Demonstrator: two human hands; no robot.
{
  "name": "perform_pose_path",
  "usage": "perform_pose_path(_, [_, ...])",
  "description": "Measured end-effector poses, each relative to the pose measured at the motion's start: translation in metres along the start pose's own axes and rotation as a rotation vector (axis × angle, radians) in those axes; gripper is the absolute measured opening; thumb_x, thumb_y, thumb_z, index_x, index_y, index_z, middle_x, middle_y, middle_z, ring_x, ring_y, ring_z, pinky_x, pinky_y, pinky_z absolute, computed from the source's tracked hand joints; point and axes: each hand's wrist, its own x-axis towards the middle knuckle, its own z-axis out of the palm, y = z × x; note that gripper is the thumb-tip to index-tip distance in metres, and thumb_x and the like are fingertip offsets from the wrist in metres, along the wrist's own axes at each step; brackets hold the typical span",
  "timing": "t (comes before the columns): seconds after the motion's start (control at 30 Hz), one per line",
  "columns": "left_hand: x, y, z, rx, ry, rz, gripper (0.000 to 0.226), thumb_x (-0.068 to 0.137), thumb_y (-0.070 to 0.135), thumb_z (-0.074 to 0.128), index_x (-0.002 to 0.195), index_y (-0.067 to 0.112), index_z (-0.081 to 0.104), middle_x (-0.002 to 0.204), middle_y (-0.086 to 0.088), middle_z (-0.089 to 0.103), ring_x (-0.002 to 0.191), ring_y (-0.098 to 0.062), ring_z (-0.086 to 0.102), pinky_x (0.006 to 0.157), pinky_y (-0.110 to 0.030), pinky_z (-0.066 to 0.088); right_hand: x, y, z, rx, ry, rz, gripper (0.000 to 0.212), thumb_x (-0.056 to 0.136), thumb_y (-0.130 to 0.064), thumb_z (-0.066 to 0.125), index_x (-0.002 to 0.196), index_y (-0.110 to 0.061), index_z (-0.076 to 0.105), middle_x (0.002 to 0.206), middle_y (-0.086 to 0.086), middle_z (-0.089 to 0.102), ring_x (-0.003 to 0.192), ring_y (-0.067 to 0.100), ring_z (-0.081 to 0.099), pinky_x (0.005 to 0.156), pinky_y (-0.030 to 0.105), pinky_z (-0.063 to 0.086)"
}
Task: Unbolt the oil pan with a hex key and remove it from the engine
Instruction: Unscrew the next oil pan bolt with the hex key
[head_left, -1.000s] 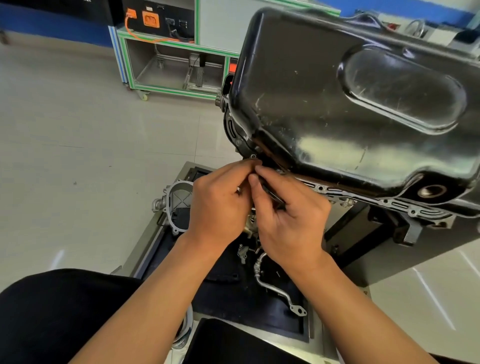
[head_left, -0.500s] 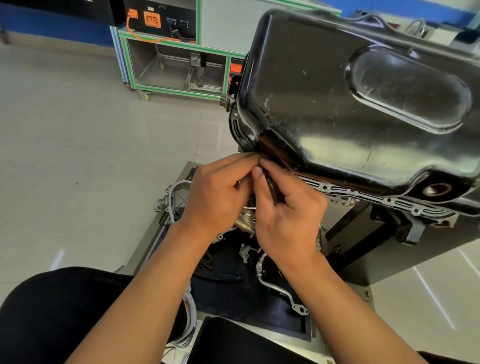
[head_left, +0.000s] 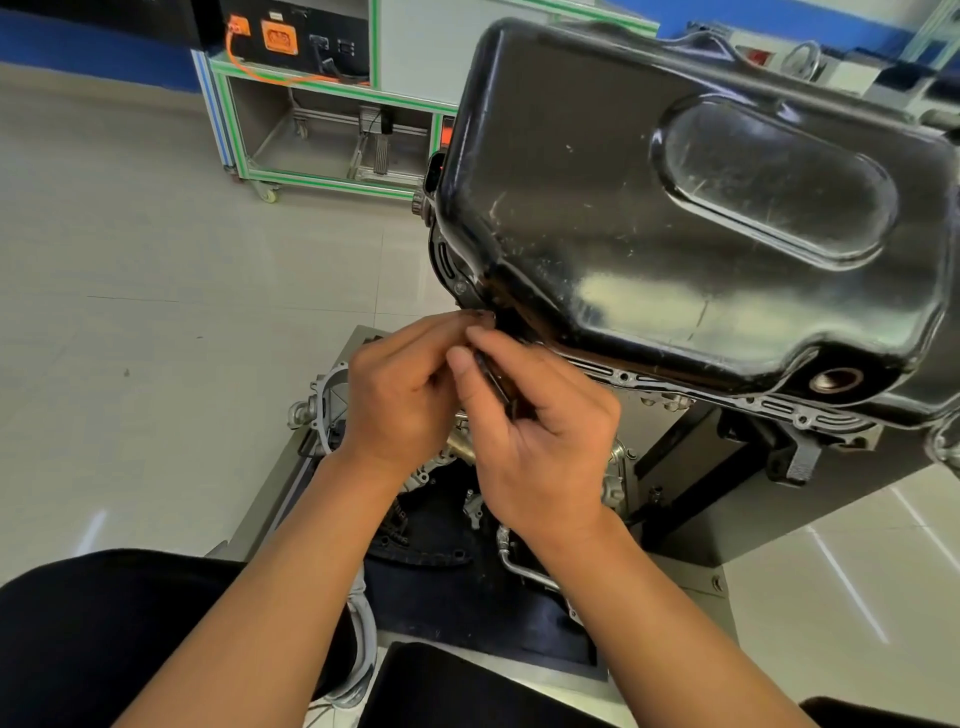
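Note:
A glossy black oil pan (head_left: 649, 208) sits on top of the upturned engine, filling the upper right of the head view. Its flange (head_left: 613, 371) with bolt holes runs along the near edge. My right hand (head_left: 540, 441) grips a dark hex key (head_left: 493, 382) between thumb and fingers, its tip aimed at the pan's near left corner. My left hand (head_left: 400, 395) is curled beside it, fingertips pinching at the key's upper end by that corner. The bolt itself is hidden behind my fingers.
The engine rests on a grey stand (head_left: 779, 499) over a tray (head_left: 467, 597) holding loose metal parts and a curved pipe (head_left: 524, 566). A green-framed cart (head_left: 322, 130) with an orange-cabled unit stands on the tiled floor behind. My dark-clad knees fill the bottom.
Both hands have stayed at the pan's near left corner while the key turned slightly in my right hand. The view has shifted a little.

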Motion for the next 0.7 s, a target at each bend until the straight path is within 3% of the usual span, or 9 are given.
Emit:
perform_pose_path(0.13, [0.000,0.001,-0.001,0.036,-0.049,-0.033,0.031,0.070,-0.014,0.078,0.098,-0.002,0.073,0.094,0.005,0.066,0.087,0.008,0.056,0.079,0.000,0.038,-0.003,0.001,-0.001,0.095,-0.068,-0.018,0.036,0.089,-0.018,0.071,0.113,0.009,0.069,0.090,0.016,0.074,0.079,0.017,0.069,0.079,0.020,0.056])
perform_pose_path(0.2, [0.000,0.001,-0.001,0.007,-0.059,-0.048,0.029,0.071,-0.012,0.076,0.099,-0.002,0.073,0.095,0.005,0.066,0.087,0.013,0.057,0.078,-0.002,0.040,-0.006,0.001,-0.002,0.166,-0.094,0.000,0.040,0.096,-0.024,0.061,0.119,0.009,0.063,0.099,0.014,0.073,0.090,0.015,0.069,0.086,0.018,0.054])
perform_pose_path(0.27, [0.001,0.002,-0.001,-0.027,-0.050,-0.053,0.022,0.077,-0.003,0.071,0.100,-0.002,0.072,0.093,0.003,0.067,0.084,0.008,0.060,0.074,-0.006,0.044,-0.008,0.001,-0.001,0.200,-0.092,0.019,0.040,0.100,-0.027,0.054,0.124,0.005,0.058,0.102,0.007,0.069,0.094,0.011,0.067,0.088,0.018,0.053])
perform_pose_path(0.4, [0.005,0.009,-0.003,-0.072,-0.029,-0.059,0.023,0.090,0.017,0.060,0.098,-0.001,0.073,0.077,-0.003,0.069,0.069,-0.006,0.059,0.064,-0.010,0.044,-0.009,0.000,0.003,0.205,-0.080,0.075,0.045,0.103,-0.033,0.047,0.124,0.004,0.061,0.092,0.000,0.067,0.081,0.005,0.064,0.076,0.020,0.055])
perform_pose_path(0.63, [0.008,0.012,-0.005,-0.074,-0.022,-0.068,0.018,0.094,0.014,0.061,0.098,0.001,0.073,0.081,0.011,0.061,0.067,-0.002,0.056,0.066,-0.004,0.038,-0.006,0.006,0.007,0.157,-0.056,0.055,0.050,0.107,-0.034,0.040,0.117,0.007,0.065,0.079,-0.013,0.057,0.067,-0.005,0.055,0.066,0.013,0.049])
perform_pose_path(0.7, [0.008,0.012,-0.005,-0.072,-0.021,-0.057,0.016,0.094,0.011,0.061,0.097,0.002,0.074,0.080,0.010,0.063,0.071,0.008,0.056,0.068,-0.003,0.038,-0.005,0.008,0.008,0.164,-0.032,0.051,0.048,0.108,-0.032,0.039,0.112,0.006,0.068,0.079,-0.012,0.057,0.066,-0.003,0.056,0.065,0.015,0.050])
